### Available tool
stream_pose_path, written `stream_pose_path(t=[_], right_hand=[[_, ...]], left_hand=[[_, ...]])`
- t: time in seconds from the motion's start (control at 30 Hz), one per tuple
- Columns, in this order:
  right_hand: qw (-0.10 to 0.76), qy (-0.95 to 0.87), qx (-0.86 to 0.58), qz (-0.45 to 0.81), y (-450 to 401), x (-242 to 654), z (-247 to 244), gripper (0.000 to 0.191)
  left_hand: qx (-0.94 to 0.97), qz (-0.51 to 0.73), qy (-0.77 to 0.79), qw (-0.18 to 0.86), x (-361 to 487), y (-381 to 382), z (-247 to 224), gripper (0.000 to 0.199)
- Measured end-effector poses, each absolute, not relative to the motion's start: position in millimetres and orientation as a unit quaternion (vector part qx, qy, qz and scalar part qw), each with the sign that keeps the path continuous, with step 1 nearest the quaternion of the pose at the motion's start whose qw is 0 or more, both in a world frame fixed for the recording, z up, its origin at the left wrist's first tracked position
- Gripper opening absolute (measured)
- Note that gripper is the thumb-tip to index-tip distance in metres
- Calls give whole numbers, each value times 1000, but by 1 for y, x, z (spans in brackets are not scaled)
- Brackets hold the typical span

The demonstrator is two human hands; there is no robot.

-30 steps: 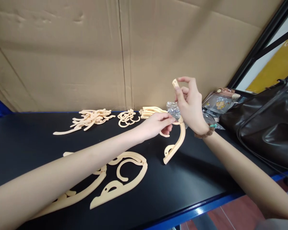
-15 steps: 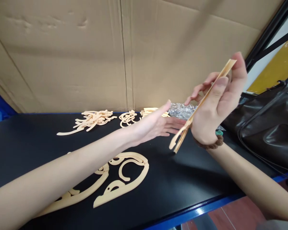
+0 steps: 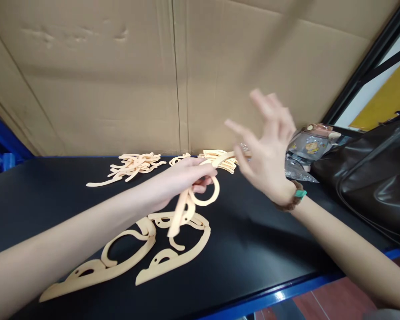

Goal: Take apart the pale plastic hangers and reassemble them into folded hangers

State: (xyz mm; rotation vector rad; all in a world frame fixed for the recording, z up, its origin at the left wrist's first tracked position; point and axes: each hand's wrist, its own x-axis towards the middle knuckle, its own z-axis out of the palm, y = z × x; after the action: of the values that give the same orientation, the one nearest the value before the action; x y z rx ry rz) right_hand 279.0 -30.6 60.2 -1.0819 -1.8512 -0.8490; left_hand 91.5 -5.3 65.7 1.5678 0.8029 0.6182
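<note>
My left hand [image 3: 196, 171] is closed around the middle of a cream plastic folding hanger [image 3: 178, 213], held above the black table. One arm of it points down toward me, its curved hook hangs beside my fingers, and another part sticks out to the right toward my other hand. My right hand [image 3: 270, 155] is raised to the right, fingers spread and somewhat blurred, with nothing seen in its grip. Below, two similar hangers lie flat: a left one [image 3: 120, 266] and a right one [image 3: 183, 258], partly covered from view by the held hanger.
At the back of the black table [image 3: 253, 266] lie a heap of cream hook-like pieces [image 3: 138, 165], a smaller heap [image 3: 180, 158] and a stack of hanger arms [image 3: 225, 165]. A clear plastic bag [image 3: 300, 171] and a dark leather bag [image 3: 366, 178] sit right; cardboard [image 3: 120, 89] stands behind.
The hanger has passed from my right hand to my left, which was open and is now closed on it. It has come left and down, and my right hand has let go and spread.
</note>
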Motion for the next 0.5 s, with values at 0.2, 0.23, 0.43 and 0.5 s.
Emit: stream_pose_path(t=[0.2,0.23,0.43,0.5], right_hand=[[236,-885,-299,-267,-27,266,43,31],[235,-887,-297,-265,-26,266,41,31],[137,-867,-310,-366,-28,262,33,31],[104,-868,-328,-359,-31,256,29,29]], left_hand=[[672,204,374,606,69,4,68,23],[666,192,377,615,67,5,68,22],[626,139,385,664,65,14,65,14],[632,124,385,662,63,20,62,17]])
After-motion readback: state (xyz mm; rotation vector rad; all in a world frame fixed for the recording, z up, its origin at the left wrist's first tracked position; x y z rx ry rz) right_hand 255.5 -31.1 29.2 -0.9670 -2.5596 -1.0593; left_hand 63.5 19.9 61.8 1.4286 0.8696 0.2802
